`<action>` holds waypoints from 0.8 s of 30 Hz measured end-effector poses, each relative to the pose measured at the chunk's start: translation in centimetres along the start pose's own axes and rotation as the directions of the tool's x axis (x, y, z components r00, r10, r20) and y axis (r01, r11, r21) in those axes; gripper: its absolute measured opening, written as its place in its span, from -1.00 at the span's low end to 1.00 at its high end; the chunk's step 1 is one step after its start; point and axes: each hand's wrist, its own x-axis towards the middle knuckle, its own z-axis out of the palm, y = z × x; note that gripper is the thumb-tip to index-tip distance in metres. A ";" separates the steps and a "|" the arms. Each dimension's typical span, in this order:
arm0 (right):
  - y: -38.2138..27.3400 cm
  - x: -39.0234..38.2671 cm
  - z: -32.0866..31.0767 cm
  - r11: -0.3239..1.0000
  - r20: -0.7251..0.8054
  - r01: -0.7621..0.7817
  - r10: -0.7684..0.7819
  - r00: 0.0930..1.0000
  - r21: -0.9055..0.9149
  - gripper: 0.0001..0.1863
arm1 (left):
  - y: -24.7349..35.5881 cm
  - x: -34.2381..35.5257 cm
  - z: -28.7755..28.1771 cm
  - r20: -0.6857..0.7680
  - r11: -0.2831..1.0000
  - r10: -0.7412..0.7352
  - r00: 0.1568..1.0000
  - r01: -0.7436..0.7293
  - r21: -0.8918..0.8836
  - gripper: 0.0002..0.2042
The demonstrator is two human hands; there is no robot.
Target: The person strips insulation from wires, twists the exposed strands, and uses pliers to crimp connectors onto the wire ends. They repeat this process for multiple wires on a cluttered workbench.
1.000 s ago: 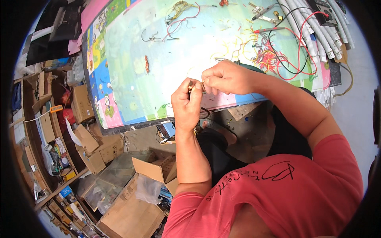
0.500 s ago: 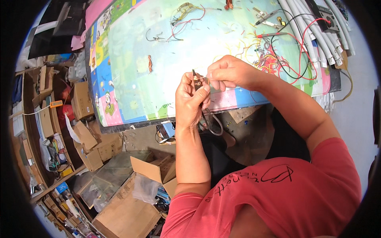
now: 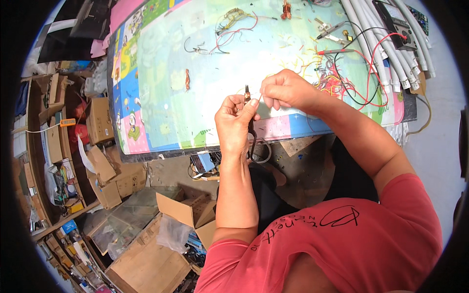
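My left hand (image 3: 237, 117) is closed round a plier-like hand tool (image 3: 246, 91), whose dark pointed tip and coppery middle stick up past the thumb. Its dark curved handle hangs below the palm. Just to the right, my right hand (image 3: 286, 90) is closed in a pinch, with a thin pale wire (image 3: 260, 99) running from its fingertips toward the tool. The wire's far end is hidden by my left fingers. Both hands are above the near edge of the table mat (image 3: 205, 112).
Loose red and yellow wire pieces (image 3: 332, 80) lie right of my hands, beside red and black probe leads from a meter (image 3: 400, 27). White pipes (image 3: 376, 44) run along the right side. A copper wire bundle (image 3: 187, 79) lies left. Cardboard boxes (image 3: 181, 207) stand below the table.
The tool in my left hand now points more upright, and its tip has shifted slightly right. My right hand has moved little, still pinching near it. The whole view has shifted slightly.
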 end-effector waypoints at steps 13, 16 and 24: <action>0.4 0.4 -0.4 0.983 0.034 0.114 -0.110 0.993 -0.142 -0.70 | -0.4 0.0 0.8 0.057 0.984 0.169 0.984 -0.172 0.054 -0.84; 0.0 0.2 -0.1 0.950 0.036 0.160 -0.156 0.987 -0.267 -0.70 | -0.7 0.0 1.1 0.099 0.986 0.137 0.986 -0.127 -0.104 -0.88; -0.7 -0.4 0.1 0.891 -0.016 0.205 -0.231 0.973 -0.406 -0.74 | -1.6 0.4 1.5 0.075 0.844 0.382 0.921 -0.380 0.379 -0.79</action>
